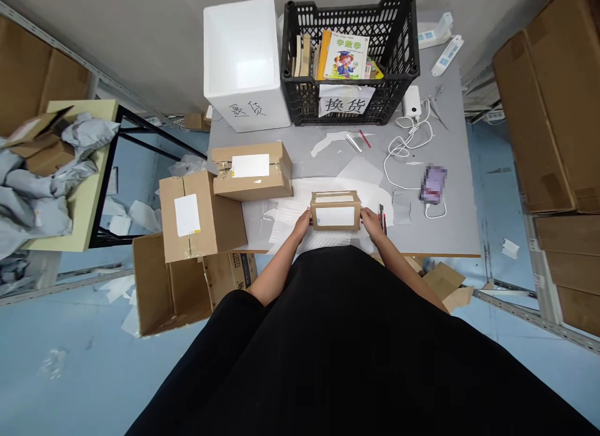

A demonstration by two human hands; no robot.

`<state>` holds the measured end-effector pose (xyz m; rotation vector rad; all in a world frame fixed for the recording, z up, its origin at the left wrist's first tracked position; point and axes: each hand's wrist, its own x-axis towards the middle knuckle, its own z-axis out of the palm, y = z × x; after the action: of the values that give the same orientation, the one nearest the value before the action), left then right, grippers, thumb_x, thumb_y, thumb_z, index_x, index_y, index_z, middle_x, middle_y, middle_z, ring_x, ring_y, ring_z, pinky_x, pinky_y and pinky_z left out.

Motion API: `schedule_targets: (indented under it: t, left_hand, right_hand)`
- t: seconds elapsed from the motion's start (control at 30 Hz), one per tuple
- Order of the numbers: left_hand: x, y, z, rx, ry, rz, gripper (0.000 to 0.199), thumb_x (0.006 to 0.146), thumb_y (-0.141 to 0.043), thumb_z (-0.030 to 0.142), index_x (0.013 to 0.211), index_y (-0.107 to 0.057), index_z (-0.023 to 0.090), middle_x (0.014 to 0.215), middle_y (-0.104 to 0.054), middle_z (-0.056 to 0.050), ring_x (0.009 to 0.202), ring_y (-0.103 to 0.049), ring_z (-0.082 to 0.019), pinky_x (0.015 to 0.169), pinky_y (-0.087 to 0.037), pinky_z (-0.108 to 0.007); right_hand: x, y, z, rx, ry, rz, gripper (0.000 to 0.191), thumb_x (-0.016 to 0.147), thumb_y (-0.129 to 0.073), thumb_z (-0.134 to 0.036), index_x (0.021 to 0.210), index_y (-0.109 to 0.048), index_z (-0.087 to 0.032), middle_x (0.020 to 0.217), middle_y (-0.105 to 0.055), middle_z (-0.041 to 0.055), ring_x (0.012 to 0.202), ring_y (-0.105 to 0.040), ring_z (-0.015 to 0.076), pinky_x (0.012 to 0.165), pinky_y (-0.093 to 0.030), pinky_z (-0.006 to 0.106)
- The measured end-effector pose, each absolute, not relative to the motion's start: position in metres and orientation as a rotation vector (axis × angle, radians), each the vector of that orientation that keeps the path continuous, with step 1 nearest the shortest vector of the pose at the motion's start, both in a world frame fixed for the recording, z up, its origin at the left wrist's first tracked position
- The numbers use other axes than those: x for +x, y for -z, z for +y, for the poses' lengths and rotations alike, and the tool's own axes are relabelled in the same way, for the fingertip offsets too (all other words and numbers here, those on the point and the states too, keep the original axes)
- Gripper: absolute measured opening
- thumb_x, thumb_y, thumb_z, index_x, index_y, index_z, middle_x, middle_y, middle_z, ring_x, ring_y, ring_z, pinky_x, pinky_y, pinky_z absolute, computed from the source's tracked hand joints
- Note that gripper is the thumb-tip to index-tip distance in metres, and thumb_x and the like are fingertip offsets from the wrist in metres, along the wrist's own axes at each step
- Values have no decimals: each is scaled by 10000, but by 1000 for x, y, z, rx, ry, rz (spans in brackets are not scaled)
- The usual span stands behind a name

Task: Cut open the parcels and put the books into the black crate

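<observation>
My left hand [302, 224] and my right hand [372, 222] grip the two short ends of a small cardboard box [335, 218] with a white label on top. The box rests on white packing paper [300, 217] at the front of a grey table [431, 230]. Just right of my right hand stand a few red and black pens [382, 218]. Two larger taped cartons with white labels [252, 172] [197, 214] sit to the left of my left hand, one partly over the table's edge.
A black plastic crate [349, 61] holding books and a white foam box [241, 64] stand at the table's back. A power bank, white cables and a blurred phone lie to the right. Open cartons sit on the floor, and stacked cartons and grey mailers flank the table.
</observation>
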<state>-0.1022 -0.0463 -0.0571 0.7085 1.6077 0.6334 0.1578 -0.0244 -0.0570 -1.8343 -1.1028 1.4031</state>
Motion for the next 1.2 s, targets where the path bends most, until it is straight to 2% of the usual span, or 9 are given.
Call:
schedule_targets:
  t: [0.1,0.17,0.43,0.57,0.83,0.97,1.1,1.2]
  left_hand:
    - [-105,58,-48,737,-629,1619,570,975,-350,605,1113,-709,185,916,-720,-85,855,-651,-211,865,-495,-341]
    - [-107,59,-50,772,-647,1613,519,953,-415,590,1023,-722,178,886,-713,-75,821,-641,-202,839,-492,-332]
    - [-115,74,-55,780,-515,1700,471,918,-468,589,850,-699,184,765,-683,-69,751,-632,-210,743,-477,-319]
    - [-114,82,-57,767,-426,1737,453,929,-453,585,815,-658,198,773,-694,-71,771,-647,-215,749,-476,-318]
    - [-109,87,-64,704,-513,1700,334,950,-459,494,857,-599,206,923,-701,-67,829,-652,-177,803,-487,-293]
    - [-108,93,-69,681,-569,1685,261,924,-496,427,993,-626,211,977,-693,-59,882,-649,-172,847,-489,-301]
    - [-109,101,-73,680,-643,1660,345,879,-519,295,1207,-605,233,1026,-672,-51,917,-643,-167,892,-492,-325]
    - [-110,105,-75,758,-657,1674,465,790,-531,148,1236,-620,245,1027,-665,-42,969,-633,-174,947,-479,-331]
  right_hand:
    - [160,50,-21,-1823,-1424,-1079,399,859,-504,-558,761,-643,-197,841,-697,48,877,-623,204,837,-489,323]
    - [161,50,-22,-1815,-1465,-1027,411,862,-521,-566,764,-654,-190,812,-698,52,838,-629,201,795,-505,314]
    - [153,68,-32,-1944,-1601,-917,396,879,-516,-533,824,-685,-178,840,-720,78,812,-636,204,728,-513,294]
    - [151,78,-38,-2001,-1619,-904,325,859,-507,-449,870,-689,-180,898,-725,79,819,-622,194,713,-498,280]
    - [157,93,-48,-1977,-1640,-905,301,823,-472,-354,972,-675,-189,1032,-722,70,888,-631,180,768,-506,268]
    - [157,93,-52,-1891,-1685,-831,316,801,-513,-331,1044,-663,-196,1052,-730,52,874,-654,163,816,-524,286]
    - [156,90,-56,-1781,-1684,-801,351,794,-533,-276,1118,-650,-213,1111,-734,47,957,-679,160,893,-530,320]
    - [156,87,-57,-1745,-1700,-795,367,802,-540,-240,1153,-647,-218,1143,-733,51,1037,-679,165,961,-522,348]
